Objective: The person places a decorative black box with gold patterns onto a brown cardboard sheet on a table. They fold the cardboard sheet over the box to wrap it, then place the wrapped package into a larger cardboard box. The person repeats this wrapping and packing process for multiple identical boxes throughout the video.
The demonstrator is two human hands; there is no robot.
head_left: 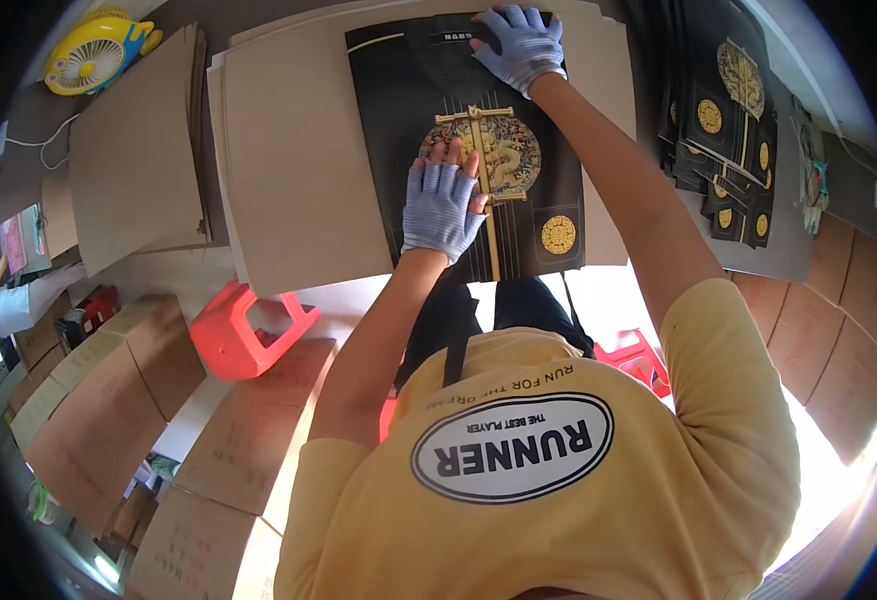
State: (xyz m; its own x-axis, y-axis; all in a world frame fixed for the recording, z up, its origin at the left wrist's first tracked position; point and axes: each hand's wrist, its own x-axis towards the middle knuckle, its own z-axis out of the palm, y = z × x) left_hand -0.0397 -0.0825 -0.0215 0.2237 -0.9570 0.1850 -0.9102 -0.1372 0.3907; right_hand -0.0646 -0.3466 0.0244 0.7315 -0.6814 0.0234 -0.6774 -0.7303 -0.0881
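Observation:
A flat black printed piece (pixel 383 110), like an unopened paper gift bag, lies on a stack of large grey-brown cardboard sheets (pixel 289 190). It carries a round coloured emblem with a gold clasp and a smaller gold disc. My left hand (pixel 442 207), in a grey-blue fingerless glove, rests on the emblem's left part with its fingers spread. At the far edge of the black piece, my right hand (pixel 522 48) lies flat in a matching glove, fingers apart. Neither hand grips anything.
Similar black printed pieces (pixel 704 120) are piled at the right. More cardboard sheets (pixel 139 150) stand at the left, near a yellow fan (pixel 89 62). A red plastic stool (pixel 244 330) and brown cartons (pixel 109 400) are below the table on the left; other cartons (pixel 819 310) are at right.

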